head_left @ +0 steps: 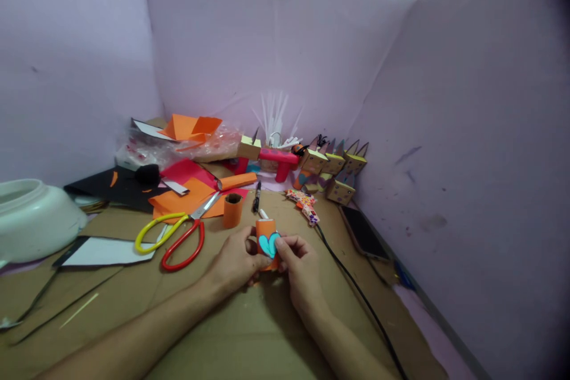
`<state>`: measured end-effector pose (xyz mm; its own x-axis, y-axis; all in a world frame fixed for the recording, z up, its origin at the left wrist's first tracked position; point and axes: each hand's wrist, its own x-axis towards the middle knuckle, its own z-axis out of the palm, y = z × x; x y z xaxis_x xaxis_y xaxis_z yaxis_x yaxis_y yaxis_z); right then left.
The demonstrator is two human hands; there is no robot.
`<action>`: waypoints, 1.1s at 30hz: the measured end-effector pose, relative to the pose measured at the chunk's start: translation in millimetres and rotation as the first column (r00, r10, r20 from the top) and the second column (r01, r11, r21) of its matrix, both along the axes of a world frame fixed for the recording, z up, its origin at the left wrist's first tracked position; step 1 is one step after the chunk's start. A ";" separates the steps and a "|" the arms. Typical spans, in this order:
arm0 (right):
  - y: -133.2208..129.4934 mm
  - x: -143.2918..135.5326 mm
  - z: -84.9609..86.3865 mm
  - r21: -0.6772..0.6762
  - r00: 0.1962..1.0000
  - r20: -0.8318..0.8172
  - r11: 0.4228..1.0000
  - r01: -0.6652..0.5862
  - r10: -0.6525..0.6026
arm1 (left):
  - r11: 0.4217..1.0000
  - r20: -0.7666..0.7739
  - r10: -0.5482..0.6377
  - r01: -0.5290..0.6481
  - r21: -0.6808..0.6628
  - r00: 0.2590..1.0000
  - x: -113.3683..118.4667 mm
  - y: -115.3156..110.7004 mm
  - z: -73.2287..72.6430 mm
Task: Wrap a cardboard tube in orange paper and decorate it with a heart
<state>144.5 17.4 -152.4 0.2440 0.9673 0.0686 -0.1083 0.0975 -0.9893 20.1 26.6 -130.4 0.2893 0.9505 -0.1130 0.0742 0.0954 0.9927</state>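
Observation:
Between my hands is a short orange paper tube (266, 226), held upright above the cardboard. On its front lies a turquoise paper heart (268, 244) with a dark outline. My left hand (238, 258) grips the tube from the left, its thumb near the heart's lower tip. From the right, my right hand (299, 264) pinches the heart's right edge against the tube with thumb and fingers. Some of my fingers are hidden behind the tube. A second orange tube (233, 211) stands just beyond my left hand, and a black marker (257, 196) lies behind the held tube.
Scissors (182, 231) with yellow and red handles lie at left, near a white pot (38, 219). Orange paper (191, 196) is piled behind. A patterned glue gun (305, 205) trails a black cable (356, 288) at right. Beyond are a phone (365, 233) and several box-headed paper figures (341, 189).

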 end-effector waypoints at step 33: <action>60.0 199.5 20.0 -0.188 0.296 0.955 0.815 0.548 0.022 | 0.991 0.083 0.013 -0.001 -0.134 0.996 -14.4 5.4 -19.3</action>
